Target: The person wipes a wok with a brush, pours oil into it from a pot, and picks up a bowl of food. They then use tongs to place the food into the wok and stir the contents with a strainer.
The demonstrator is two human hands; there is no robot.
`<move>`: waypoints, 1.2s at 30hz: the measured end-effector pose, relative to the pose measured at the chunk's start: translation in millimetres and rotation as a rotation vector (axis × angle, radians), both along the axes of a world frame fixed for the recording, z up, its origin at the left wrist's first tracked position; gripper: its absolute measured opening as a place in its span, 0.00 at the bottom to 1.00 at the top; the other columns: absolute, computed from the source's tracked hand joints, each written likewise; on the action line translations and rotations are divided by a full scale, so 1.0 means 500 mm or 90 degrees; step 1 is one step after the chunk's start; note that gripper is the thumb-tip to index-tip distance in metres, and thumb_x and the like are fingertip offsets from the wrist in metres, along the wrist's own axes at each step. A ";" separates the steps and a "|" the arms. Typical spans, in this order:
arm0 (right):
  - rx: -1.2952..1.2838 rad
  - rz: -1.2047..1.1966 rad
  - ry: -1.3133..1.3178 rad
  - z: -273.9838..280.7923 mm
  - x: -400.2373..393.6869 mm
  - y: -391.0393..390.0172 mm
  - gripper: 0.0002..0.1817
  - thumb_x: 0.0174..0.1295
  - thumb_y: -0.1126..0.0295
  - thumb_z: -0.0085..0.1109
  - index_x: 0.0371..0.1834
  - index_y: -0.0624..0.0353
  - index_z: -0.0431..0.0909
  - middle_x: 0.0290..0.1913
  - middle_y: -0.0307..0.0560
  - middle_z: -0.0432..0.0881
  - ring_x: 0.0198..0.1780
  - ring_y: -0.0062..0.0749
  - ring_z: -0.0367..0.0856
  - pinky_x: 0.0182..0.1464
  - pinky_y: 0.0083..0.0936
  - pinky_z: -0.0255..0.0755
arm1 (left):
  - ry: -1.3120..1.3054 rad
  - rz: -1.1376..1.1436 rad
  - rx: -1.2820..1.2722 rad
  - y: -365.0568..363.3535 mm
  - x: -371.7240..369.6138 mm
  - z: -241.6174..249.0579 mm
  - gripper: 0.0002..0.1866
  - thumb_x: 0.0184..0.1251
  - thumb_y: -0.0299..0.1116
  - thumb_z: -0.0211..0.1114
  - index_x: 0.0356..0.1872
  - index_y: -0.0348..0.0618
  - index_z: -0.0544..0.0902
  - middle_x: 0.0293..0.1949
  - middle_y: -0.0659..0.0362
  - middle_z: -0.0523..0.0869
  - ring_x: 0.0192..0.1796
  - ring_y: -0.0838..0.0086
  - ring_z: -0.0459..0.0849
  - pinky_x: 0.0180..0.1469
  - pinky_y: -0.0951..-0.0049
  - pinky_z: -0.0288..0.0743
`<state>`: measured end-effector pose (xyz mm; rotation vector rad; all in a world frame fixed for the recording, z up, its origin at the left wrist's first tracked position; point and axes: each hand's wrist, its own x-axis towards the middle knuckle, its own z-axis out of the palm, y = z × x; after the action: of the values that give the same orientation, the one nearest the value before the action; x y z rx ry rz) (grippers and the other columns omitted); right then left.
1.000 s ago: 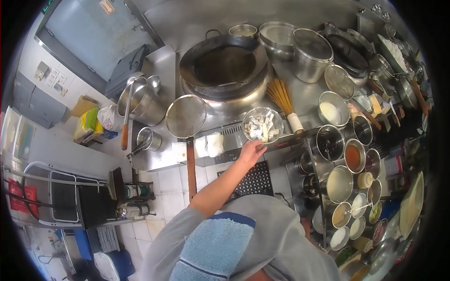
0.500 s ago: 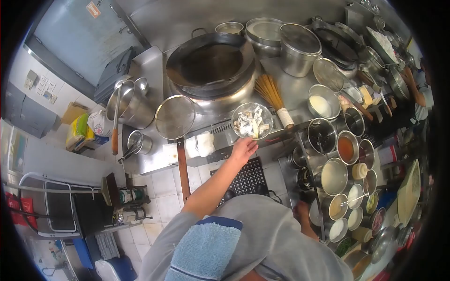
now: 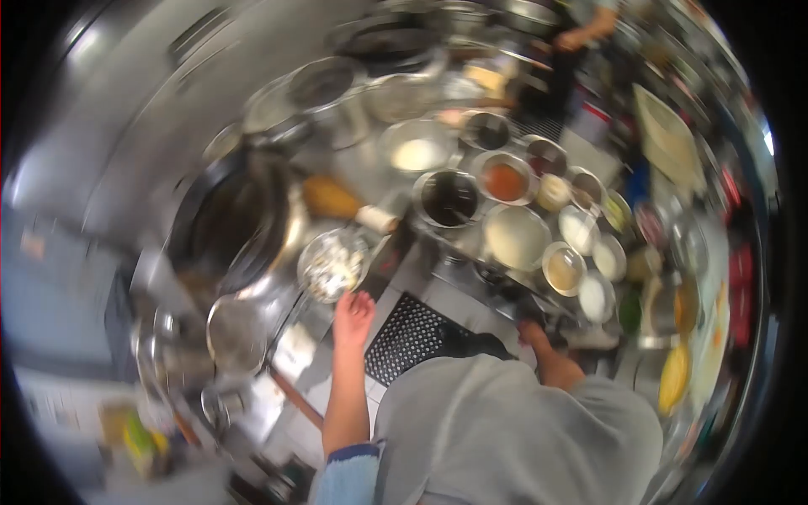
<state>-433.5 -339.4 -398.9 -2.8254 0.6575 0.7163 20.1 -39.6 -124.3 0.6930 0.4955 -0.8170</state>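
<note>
Blurred overhead view of a kitchen cooking line. At far left, a large dark wok (image 3: 231, 219) on its burner. Just right of it, a small glass bowl (image 3: 332, 265) of pale chopped pieces on the steel ledge. Directly below, left hand (image 3: 353, 310) raised, fingers loosely curled, just short of the rim (contact unclear through blur). Probably light but breakable and slick; best cupped under the base. Further right, right hand (image 3: 533, 334) low beside round sauce pots (image 3: 505, 181), grip unreadable.
</note>
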 end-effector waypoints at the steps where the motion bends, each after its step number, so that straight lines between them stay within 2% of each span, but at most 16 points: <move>1: 0.003 -0.055 -0.007 0.013 0.014 0.007 0.10 0.44 0.68 0.65 0.31 0.59 0.85 0.35 0.54 0.86 0.39 0.50 0.86 0.43 0.42 0.80 | 0.004 -0.011 -0.002 0.000 0.004 0.004 0.16 0.67 0.34 0.69 0.46 0.40 0.72 0.45 0.51 0.78 0.48 0.63 0.80 0.50 0.59 0.82; 2: -0.036 -0.003 -0.092 -0.140 -0.035 -0.028 0.13 0.45 0.67 0.64 0.35 0.58 0.84 0.37 0.53 0.85 0.42 0.51 0.85 0.43 0.41 0.80 | 0.010 -0.019 -0.002 0.003 0.006 0.013 0.17 0.67 0.34 0.69 0.47 0.40 0.71 0.45 0.51 0.78 0.48 0.63 0.80 0.49 0.59 0.82; 3: 0.068 -0.234 -0.175 -0.130 -0.011 -0.005 0.16 0.47 0.65 0.64 0.39 0.59 0.83 0.41 0.53 0.85 0.44 0.50 0.85 0.46 0.40 0.80 | 0.019 -0.028 -0.010 0.006 0.012 0.014 0.17 0.66 0.34 0.69 0.47 0.40 0.71 0.45 0.50 0.78 0.48 0.64 0.80 0.49 0.59 0.82; 5: 0.104 -0.291 -0.129 -0.013 0.024 0.011 0.18 0.48 0.63 0.65 0.42 0.58 0.83 0.41 0.52 0.85 0.45 0.47 0.84 0.48 0.42 0.80 | 0.030 -0.037 -0.007 0.008 0.020 0.020 0.18 0.66 0.34 0.69 0.49 0.41 0.70 0.46 0.49 0.77 0.47 0.64 0.80 0.48 0.60 0.82; 10: 0.231 -0.659 -0.256 0.137 0.016 0.099 0.16 0.54 0.66 0.65 0.45 0.60 0.83 0.43 0.51 0.85 0.36 0.41 0.87 0.38 0.36 0.83 | 0.031 -0.079 -0.009 0.021 0.028 0.034 0.21 0.66 0.33 0.70 0.52 0.43 0.68 0.50 0.49 0.75 0.48 0.64 0.80 0.47 0.60 0.81; 12: 0.150 -0.514 -0.230 0.119 -0.023 0.126 0.13 0.58 0.68 0.62 0.45 0.61 0.83 0.41 0.52 0.85 0.31 0.40 0.88 0.33 0.33 0.84 | 0.021 -0.091 -0.005 0.020 0.018 0.045 0.18 0.66 0.33 0.69 0.50 0.43 0.69 0.49 0.49 0.76 0.48 0.64 0.79 0.46 0.62 0.81; 14: 0.020 -0.177 -0.183 -0.001 -0.134 0.151 0.11 0.61 0.69 0.60 0.44 0.63 0.82 0.38 0.53 0.85 0.27 0.39 0.88 0.29 0.31 0.83 | 0.016 -0.108 -0.017 0.027 0.019 0.042 0.17 0.67 0.33 0.68 0.49 0.43 0.70 0.49 0.49 0.76 0.47 0.65 0.79 0.46 0.62 0.80; 16: 0.168 -0.372 0.025 0.168 -0.135 0.207 0.10 0.55 0.70 0.63 0.38 0.62 0.84 0.40 0.58 0.85 0.41 0.46 0.87 0.43 0.35 0.83 | 0.017 -0.123 -0.015 0.028 0.016 0.040 0.16 0.67 0.33 0.68 0.47 0.43 0.70 0.48 0.50 0.77 0.47 0.65 0.79 0.46 0.62 0.80; 19: 0.442 -1.182 -0.320 0.253 -0.168 0.276 0.11 0.58 0.67 0.64 0.40 0.62 0.83 0.34 0.57 0.85 0.36 0.45 0.87 0.36 0.36 0.84 | 0.017 -0.131 -0.014 0.029 0.013 0.037 0.15 0.66 0.31 0.68 0.47 0.42 0.71 0.47 0.50 0.77 0.46 0.66 0.79 0.46 0.63 0.80; 22: 0.435 -1.241 -0.560 0.185 -0.254 0.279 0.10 0.61 0.68 0.60 0.41 0.61 0.84 0.30 0.52 0.84 0.24 0.41 0.84 0.25 0.35 0.79 | 0.025 -0.137 0.000 0.030 -0.013 0.047 0.14 0.66 0.31 0.67 0.47 0.42 0.72 0.47 0.51 0.78 0.45 0.66 0.80 0.46 0.63 0.80; 24: 0.393 -1.250 -0.656 0.192 -0.271 0.240 0.14 0.62 0.66 0.61 0.47 0.62 0.81 0.29 0.50 0.83 0.23 0.38 0.82 0.24 0.35 0.78 | 0.016 -0.157 0.010 0.027 -0.035 0.050 0.13 0.66 0.31 0.66 0.47 0.43 0.73 0.46 0.52 0.78 0.45 0.66 0.80 0.46 0.64 0.80; 26: 0.293 -1.259 -0.702 0.201 -0.273 0.185 0.19 0.63 0.64 0.63 0.53 0.63 0.78 0.28 0.48 0.81 0.23 0.36 0.81 0.24 0.34 0.77 | -0.005 -0.192 0.014 0.035 -0.078 0.033 0.12 0.67 0.30 0.65 0.47 0.43 0.73 0.45 0.53 0.79 0.44 0.67 0.80 0.47 0.64 0.80; 28: 0.067 -1.275 -0.724 0.084 -0.287 0.107 0.25 0.61 0.64 0.66 0.60 0.61 0.74 0.31 0.48 0.82 0.25 0.34 0.81 0.24 0.34 0.77 | -0.059 -0.292 0.030 0.026 -0.139 0.020 0.09 0.68 0.30 0.64 0.45 0.43 0.75 0.45 0.55 0.80 0.45 0.68 0.80 0.47 0.65 0.79; 30: 0.254 -1.333 -0.775 0.273 -0.217 0.093 0.29 0.61 0.65 0.68 0.64 0.59 0.70 0.34 0.48 0.83 0.28 0.31 0.82 0.25 0.33 0.78 | -0.166 -0.393 0.060 -0.007 -0.228 0.023 0.07 0.68 0.28 0.63 0.44 0.43 0.76 0.44 0.56 0.81 0.45 0.70 0.80 0.48 0.66 0.78; 32: 0.292 -1.333 -0.824 0.374 -0.170 0.083 0.27 0.63 0.62 0.66 0.63 0.58 0.70 0.34 0.46 0.83 0.29 0.30 0.84 0.26 0.32 0.78 | -0.267 -0.502 0.109 -0.052 -0.319 0.051 0.05 0.70 0.29 0.63 0.43 0.42 0.77 0.41 0.57 0.83 0.44 0.71 0.81 0.47 0.69 0.78; 36: 0.462 -1.277 -0.830 0.279 -0.187 0.026 0.23 0.67 0.55 0.60 0.58 0.58 0.75 0.35 0.45 0.85 0.31 0.32 0.86 0.27 0.29 0.78 | -0.419 -0.750 0.139 -0.153 -0.430 0.062 0.07 0.71 0.33 0.65 0.42 0.42 0.79 0.40 0.60 0.83 0.42 0.75 0.81 0.44 0.74 0.77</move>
<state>-527.1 -326.4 -259.4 -0.5332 1.6007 -0.9115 -194.7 -116.1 -93.0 1.4229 -0.5152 -1.5373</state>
